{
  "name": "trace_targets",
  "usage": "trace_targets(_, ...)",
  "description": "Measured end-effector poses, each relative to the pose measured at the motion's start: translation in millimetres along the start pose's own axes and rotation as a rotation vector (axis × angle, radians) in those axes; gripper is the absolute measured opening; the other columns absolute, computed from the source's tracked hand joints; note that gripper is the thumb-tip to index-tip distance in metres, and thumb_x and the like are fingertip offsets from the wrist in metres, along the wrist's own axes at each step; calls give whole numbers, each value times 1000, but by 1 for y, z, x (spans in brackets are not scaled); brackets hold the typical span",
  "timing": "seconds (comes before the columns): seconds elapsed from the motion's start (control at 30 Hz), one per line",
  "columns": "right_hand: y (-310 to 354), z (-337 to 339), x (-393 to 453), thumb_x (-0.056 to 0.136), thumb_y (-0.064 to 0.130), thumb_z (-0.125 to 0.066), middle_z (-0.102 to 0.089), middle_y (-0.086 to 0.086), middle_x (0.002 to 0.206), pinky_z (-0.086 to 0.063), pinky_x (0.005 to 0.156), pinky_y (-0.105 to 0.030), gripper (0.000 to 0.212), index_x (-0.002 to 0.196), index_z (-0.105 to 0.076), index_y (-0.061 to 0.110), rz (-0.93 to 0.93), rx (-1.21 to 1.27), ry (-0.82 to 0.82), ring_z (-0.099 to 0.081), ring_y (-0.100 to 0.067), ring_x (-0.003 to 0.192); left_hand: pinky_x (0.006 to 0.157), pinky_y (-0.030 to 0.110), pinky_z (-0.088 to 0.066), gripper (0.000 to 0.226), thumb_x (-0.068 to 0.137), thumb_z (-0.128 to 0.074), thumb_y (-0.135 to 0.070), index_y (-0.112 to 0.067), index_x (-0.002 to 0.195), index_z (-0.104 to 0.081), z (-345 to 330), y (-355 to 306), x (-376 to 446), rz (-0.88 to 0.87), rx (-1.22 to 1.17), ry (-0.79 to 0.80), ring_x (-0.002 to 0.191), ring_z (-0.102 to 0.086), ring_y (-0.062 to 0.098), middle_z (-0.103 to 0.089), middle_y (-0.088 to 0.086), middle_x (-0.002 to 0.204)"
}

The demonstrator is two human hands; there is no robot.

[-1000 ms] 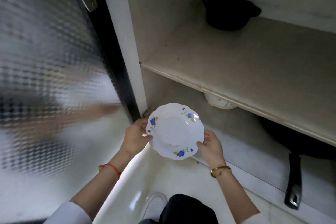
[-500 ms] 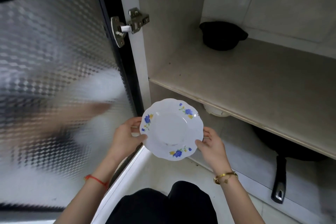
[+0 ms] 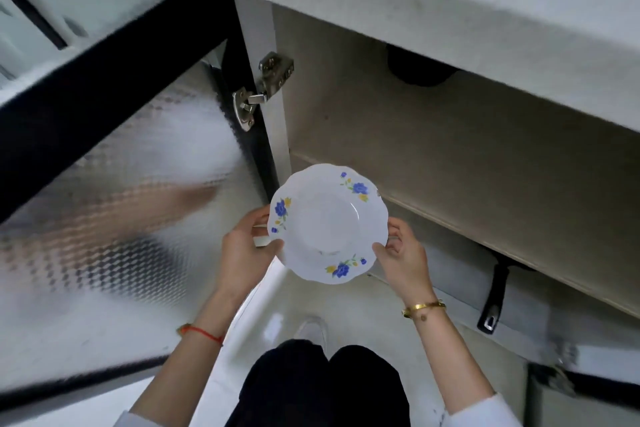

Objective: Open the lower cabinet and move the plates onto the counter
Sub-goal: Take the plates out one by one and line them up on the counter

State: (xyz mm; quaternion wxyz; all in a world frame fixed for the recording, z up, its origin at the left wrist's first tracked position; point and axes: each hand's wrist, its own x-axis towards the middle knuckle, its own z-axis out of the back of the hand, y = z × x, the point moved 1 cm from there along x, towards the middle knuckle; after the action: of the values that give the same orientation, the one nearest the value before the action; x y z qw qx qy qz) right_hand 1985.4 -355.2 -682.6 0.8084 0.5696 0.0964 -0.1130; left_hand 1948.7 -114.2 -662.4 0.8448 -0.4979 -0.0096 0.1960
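A white scalloped plate (image 3: 327,224) with blue and yellow flowers is held in the air in front of the open lower cabinet. My left hand (image 3: 244,244) grips its left rim, thumb on top and fingers underneath. On the opposite rim my right hand (image 3: 401,255) grips the same way. The pale counter's front edge (image 3: 450,7) runs across the top of the view, above the plate. The cabinet's textured glass door (image 3: 114,218) stands swung open to the left.
Inside the cabinet a beige shelf (image 3: 485,184) holds a black pot (image 3: 415,71) at the back. Below it a black pan's handle (image 3: 493,302) sticks out at the right. A metal hinge (image 3: 263,90) sits on the door frame. My dark trousers (image 3: 322,388) and a white shoe (image 3: 311,329) are below.
The plate has risen in both hands and the view has lifted, so the counter's edge now shows at the top and hides most of the black pot.
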Motion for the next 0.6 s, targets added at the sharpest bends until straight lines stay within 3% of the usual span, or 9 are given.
trace_targets(0.1, 36, 14, -27, 81, -5, -58, -62, 21, 92, -49, 72, -12, 39, 113, -54, 16, -32, -56, 3, -62, 1, 82, 74, 7, -46, 50, 73, -72, 2, -21, 116, -61, 24, -33, -26, 47, -2, 24, 90, -64, 5, -67, -13, 102)
trace_targets(0.2, 75, 32, -65, 79, -5, -59, -61, 20, 89, -51, 79, -23, 38, 108, -52, 19, -73, -93, 26, -62, -5, 80, 70, 6, -45, 48, 75, -71, 2, -18, 117, -60, 51, -70, -62, 98, -21, 45, 91, -63, 11, -66, -8, 105)
trace_targets(0.27, 99, 43, -94, 79, -4, -61, -64, 13, 92, -52, 80, -26, 37, 104, -51, 22, -108, -75, 70, -64, -10, 85, 64, 2, -45, 47, 76, -69, 4, -17, 117, -60, 72, -95, -88, 138, -29, 48, 91, -61, 10, -66, -5, 105)
trace_targets(0.43, 164, 75, -167, 79, -1, -62, -64, 6, 98, -48, 71, -15, 36, 102, -51, 24, -152, -50, 132, -65, -15, 93, 62, -2, -42, 47, 74, -68, 4, -12, 118, -61, 129, -162, -157, 167, 49, 31, 86, -60, 9, -66, -3, 102)
trace_targets(0.6, 240, 114, -222, 79, -1, -64, -65, -2, 103, -51, 74, -21, 37, 105, -50, 20, -119, -26, 160, -64, -18, 93, 72, 3, -38, 45, 75, -68, 1, -17, 117, -61, 181, -237, -210, 148, 61, 7, 93, -60, 11, -67, -6, 106)
